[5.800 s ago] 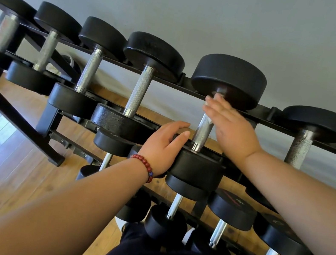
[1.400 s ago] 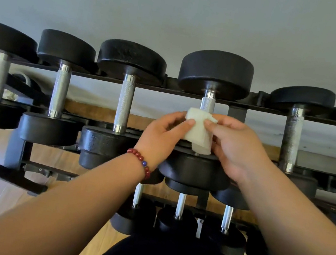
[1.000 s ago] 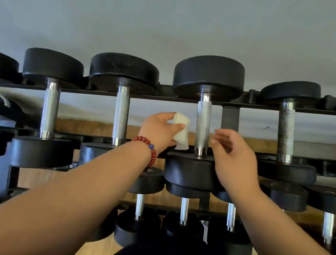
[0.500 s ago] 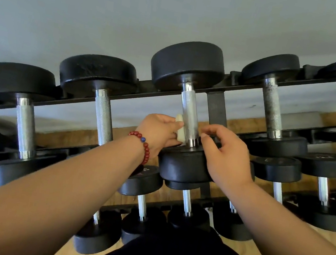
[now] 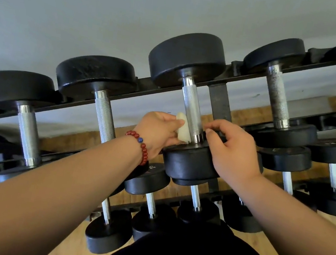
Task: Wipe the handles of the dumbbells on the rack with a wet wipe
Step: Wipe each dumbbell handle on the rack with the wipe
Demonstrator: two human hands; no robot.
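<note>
A black dumbbell rack (image 5: pixel 219 96) carries a top row of black dumbbells with knurled steel handles. My left hand (image 5: pixel 157 129), with a red bead bracelet at the wrist, pinches a folded white wet wipe (image 5: pixel 182 130) against the left side of the middle dumbbell's handle (image 5: pixel 192 107), low down near its front weight (image 5: pixel 190 162). My right hand (image 5: pixel 232 152) is just right of that handle's lower end, fingers curled, fingertips at the collar; whether it grips anything is unclear.
Neighbouring top-row handles stand to the left (image 5: pixel 105 114) and right (image 5: pixel 278 97). A lower tier holds smaller dumbbells (image 5: pixel 150 200). Behind is a grey wall with wood flooring below. My dark clothing fills the bottom of the view.
The wipe passed from both hands into my left hand alone and went to the left of the middle handle, then down to its lower end. My right hand closed in beside the collar.
</note>
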